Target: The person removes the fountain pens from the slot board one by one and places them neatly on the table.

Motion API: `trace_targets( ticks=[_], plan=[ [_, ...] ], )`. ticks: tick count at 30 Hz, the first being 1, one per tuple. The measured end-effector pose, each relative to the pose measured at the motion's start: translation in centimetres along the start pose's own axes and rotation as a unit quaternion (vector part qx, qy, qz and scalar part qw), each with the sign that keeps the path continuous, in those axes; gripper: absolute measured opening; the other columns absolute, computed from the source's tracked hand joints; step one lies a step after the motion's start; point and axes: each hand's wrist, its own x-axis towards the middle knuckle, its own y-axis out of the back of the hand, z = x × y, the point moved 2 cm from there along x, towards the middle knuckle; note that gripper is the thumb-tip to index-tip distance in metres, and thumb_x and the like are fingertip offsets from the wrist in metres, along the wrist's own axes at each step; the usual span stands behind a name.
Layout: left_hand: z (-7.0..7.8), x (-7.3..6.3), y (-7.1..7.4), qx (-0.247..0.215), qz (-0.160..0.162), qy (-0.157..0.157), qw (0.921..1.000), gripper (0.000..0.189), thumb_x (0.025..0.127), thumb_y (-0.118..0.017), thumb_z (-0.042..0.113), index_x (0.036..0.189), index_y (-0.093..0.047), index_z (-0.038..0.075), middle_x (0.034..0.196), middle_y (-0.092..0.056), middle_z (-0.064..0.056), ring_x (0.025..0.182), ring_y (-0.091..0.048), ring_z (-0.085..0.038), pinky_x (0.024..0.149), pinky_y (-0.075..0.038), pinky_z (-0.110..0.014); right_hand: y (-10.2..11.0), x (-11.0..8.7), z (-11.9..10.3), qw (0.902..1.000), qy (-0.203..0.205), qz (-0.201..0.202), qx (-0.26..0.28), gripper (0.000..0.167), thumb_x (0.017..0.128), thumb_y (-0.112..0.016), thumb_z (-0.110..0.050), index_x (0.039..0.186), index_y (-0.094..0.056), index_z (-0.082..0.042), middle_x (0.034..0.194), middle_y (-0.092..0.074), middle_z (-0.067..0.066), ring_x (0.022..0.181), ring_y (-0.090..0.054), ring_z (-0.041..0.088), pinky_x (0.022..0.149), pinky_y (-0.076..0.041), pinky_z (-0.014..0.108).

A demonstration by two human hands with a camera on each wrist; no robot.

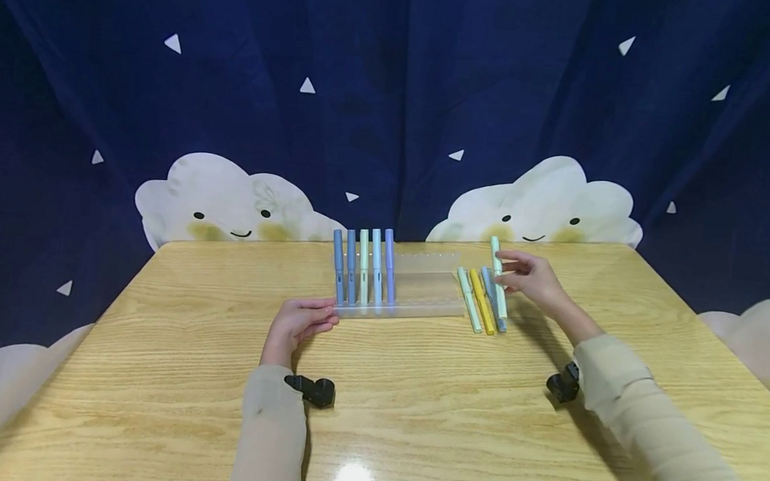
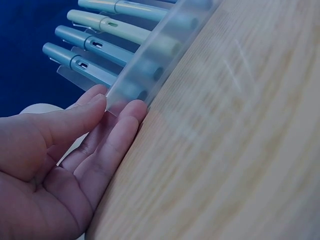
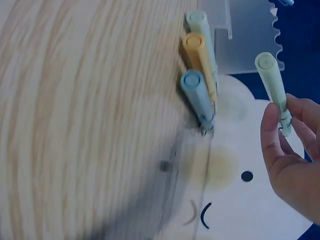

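Note:
A clear plastic pen rack [image 1: 428, 309] stands on the table, with several capped pens side by side in its left half: two blue, a pale green [image 1: 364, 269], a light blue and a lavender pen [image 1: 389, 266]. My left hand [image 1: 299, 320] pinches the rack's near left corner between thumb and fingers. Right of the rack, my right hand [image 1: 532, 280] holds another pale green pen [image 3: 272, 80] between thumb and fingertips, raised off the table. Below and left of it lie a light green pen [image 1: 469, 300], a yellow pen [image 1: 481, 301] and a blue pen [image 3: 197, 95].
The wooden table [image 1: 402, 396] reaches back to a dark blue curtain [image 1: 379, 122] with white cloud shapes. The rack's right half has bare notches. Black wrist cameras [image 1: 315, 391] sit on both sleeves.

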Motion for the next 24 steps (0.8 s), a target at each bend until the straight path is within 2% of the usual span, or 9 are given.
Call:
trace_targets(
  ticks=[2,5,8,9,14,18,24],
  plan=[
    [0.0,0.0,0.0,-0.001,0.0,0.0,1.0,0.03,0.084,-0.057,-0.006,0.114,-0.055,-0.011,0.079,-0.066,-0.015,0.067,-0.065,-0.017,0.066,-0.055,-0.025,0.7,0.1,0.8,0.9996,0.01,-0.012,0.023,0.05,0.083,-0.063,-0.004,0.127,-0.043,0.005,0.102,-0.056,0.023,0.075,-0.058,0.009,0.069,-0.055,0.035],
    [0.1,-0.1,0.0,-0.003,-0.002,0.0,1.0,0.031,0.084,-0.057,-0.006,0.114,-0.054,-0.011,0.079,-0.066,-0.015,0.067,-0.065,-0.017,0.066,-0.055,-0.025,1.2,0.1,1.3,0.9994,0.01,-0.019,0.028,0.053,0.08,-0.067,-0.009,0.127,-0.045,0.004,0.096,-0.058,0.015,0.075,-0.058,0.01,0.068,-0.055,0.035],
    [0.1,-0.1,0.0,-0.003,0.001,0.001,1.0,0.03,0.084,-0.057,-0.007,0.113,-0.055,-0.012,0.078,-0.066,-0.015,0.067,-0.065,-0.017,0.066,-0.055,-0.025,1.5,0.3,1.6,0.9995,-0.016,-0.02,0.018,0.052,0.08,-0.064,-0.003,0.127,-0.043,0.006,0.097,-0.056,0.019,0.074,-0.057,0.01,0.067,-0.055,0.034],
    [0.0,-0.1,0.0,-0.002,0.0,0.002,1.0,0.03,0.084,-0.057,-0.006,0.114,-0.054,-0.012,0.079,-0.066,-0.015,0.067,-0.065,-0.017,0.066,-0.055,-0.025,1.3,0.1,1.3,0.9993,-0.034,-0.016,-0.003,0.053,0.081,-0.063,-0.001,0.128,-0.04,0.009,0.099,-0.054,0.021,0.074,-0.057,0.009,0.071,-0.054,0.036],
    [0.0,-0.1,0.0,-0.001,0.005,0.003,1.0,0.03,0.084,-0.057,-0.006,0.113,-0.055,-0.011,0.079,-0.066,-0.015,0.068,-0.065,-0.017,0.067,-0.055,-0.025,1.5,0.1,1.5,0.9966,-0.077,-0.024,-0.017,0.053,0.083,-0.058,0.004,0.13,-0.034,0.01,0.1,-0.05,0.022,0.073,-0.056,0.01,0.074,-0.053,0.043],
    [0.0,-0.1,0.0,0.0,0.001,0.001,1.0,0.03,0.084,-0.057,-0.006,0.113,-0.055,-0.011,0.079,-0.066,-0.016,0.068,-0.065,-0.017,0.067,-0.055,-0.026,1.8,0.2,2.0,0.9951,-0.089,-0.034,-0.025,0.052,0.084,-0.057,0.004,0.13,-0.035,0.01,0.097,-0.049,0.019,0.071,-0.057,0.012,0.071,-0.054,0.043],
    [0.1,-0.2,0.0,0.002,0.006,0.004,1.0,0.029,0.084,-0.058,-0.006,0.112,-0.057,-0.01,0.08,-0.066,-0.016,0.069,-0.065,-0.018,0.067,-0.055,-0.026,2.0,0.7,3.0,0.9931,-0.102,-0.053,-0.024,0.051,0.083,-0.057,0.006,0.128,-0.035,0.012,0.09,-0.05,0.015,0.064,-0.056,0.014,0.064,-0.055,0.035]
  ],
)
